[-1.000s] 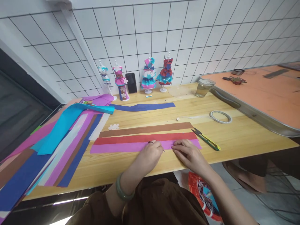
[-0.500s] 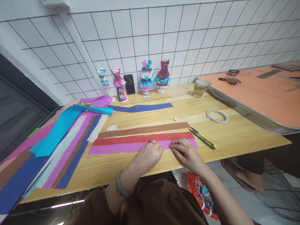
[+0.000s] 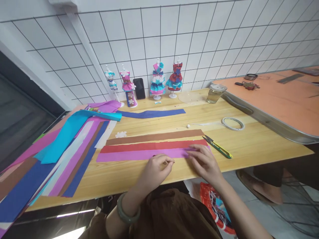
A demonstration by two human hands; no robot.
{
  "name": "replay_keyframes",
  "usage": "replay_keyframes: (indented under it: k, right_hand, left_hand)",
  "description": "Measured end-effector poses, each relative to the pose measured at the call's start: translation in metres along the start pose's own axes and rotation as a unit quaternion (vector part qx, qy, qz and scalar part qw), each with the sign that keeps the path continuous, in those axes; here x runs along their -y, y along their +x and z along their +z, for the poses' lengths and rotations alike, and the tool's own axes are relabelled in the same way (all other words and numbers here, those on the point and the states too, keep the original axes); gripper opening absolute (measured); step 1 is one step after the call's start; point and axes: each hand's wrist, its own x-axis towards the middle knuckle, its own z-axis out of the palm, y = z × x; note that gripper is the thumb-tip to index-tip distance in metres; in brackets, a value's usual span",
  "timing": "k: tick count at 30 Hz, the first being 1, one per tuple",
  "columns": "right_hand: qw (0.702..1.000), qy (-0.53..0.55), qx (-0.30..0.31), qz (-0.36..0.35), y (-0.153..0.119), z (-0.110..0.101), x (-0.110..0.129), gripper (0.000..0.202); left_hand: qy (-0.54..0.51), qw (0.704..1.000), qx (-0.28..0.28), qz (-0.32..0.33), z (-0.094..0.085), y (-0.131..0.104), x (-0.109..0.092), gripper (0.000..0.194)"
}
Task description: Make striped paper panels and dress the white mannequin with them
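Observation:
A purple strip (image 3: 124, 156) lies along the front of the wooden table, joined edge to edge or overlapping with a red strip (image 3: 149, 146) behind it. My left hand (image 3: 157, 171) is at the purple strip's near edge, thumb and forefinger pinched together; whatever may be between them is too small to make out. Over the strip's right part, my right hand (image 3: 205, 162) is held with fingers apart and slightly blurred, holding nothing. Behind lies a brown strip (image 3: 154, 136). Yellow-and-green thread snips (image 3: 218, 147) rest right of the strips.
Many coloured strips (image 3: 62, 139) are heaped at the left. Small dressed mannequins (image 3: 157, 81) and a phone (image 3: 139, 89) stand by the tiled wall. A roll of tape (image 3: 233, 123) and a lidded cup (image 3: 216, 93) are at the right. A red basket (image 3: 206, 196) sits below.
Both hands have lifted off the purple strip. My left hand has drawn back towards me with its pinch kept; my right hand's fingers have spread. The strips stay in place.

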Motion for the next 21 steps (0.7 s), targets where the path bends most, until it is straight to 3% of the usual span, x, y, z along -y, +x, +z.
replay_keyframes:
  k: [3,5,8,11,18,21]
  right_hand:
    - [0.999,0.018,-0.046,0.004,-0.003,-0.001,0.014,0.023]
    - [0.998,0.056,-0.033,0.007,-0.004,0.001,0.029,0.026]
    - [0.993,0.121,-0.003,0.005,-0.003,0.009,0.05,0.028]
    - [0.986,0.165,-0.014,0.023,-0.003,0.017,0.061,0.023]
    - [0.978,0.153,-0.102,0.096,-0.011,0.024,0.059,0.008]
    - [0.98,0.131,-0.11,0.101,-0.018,0.016,0.053,0.012]
  left_hand:
    - [-0.154,0.981,-0.007,-0.117,0.011,-0.006,-0.004,0.021]
    - [-0.212,0.966,-0.001,-0.145,0.015,-0.008,-0.007,0.022]
    - [-0.262,0.954,0.003,-0.145,0.019,-0.008,-0.013,0.022]
    - [-0.326,0.932,-0.003,-0.161,0.023,-0.009,-0.017,0.021]
    - [-0.571,0.8,0.033,-0.181,0.035,-0.019,-0.018,0.023]
    - [-0.565,0.804,0.05,-0.177,0.038,-0.022,-0.02,0.029]
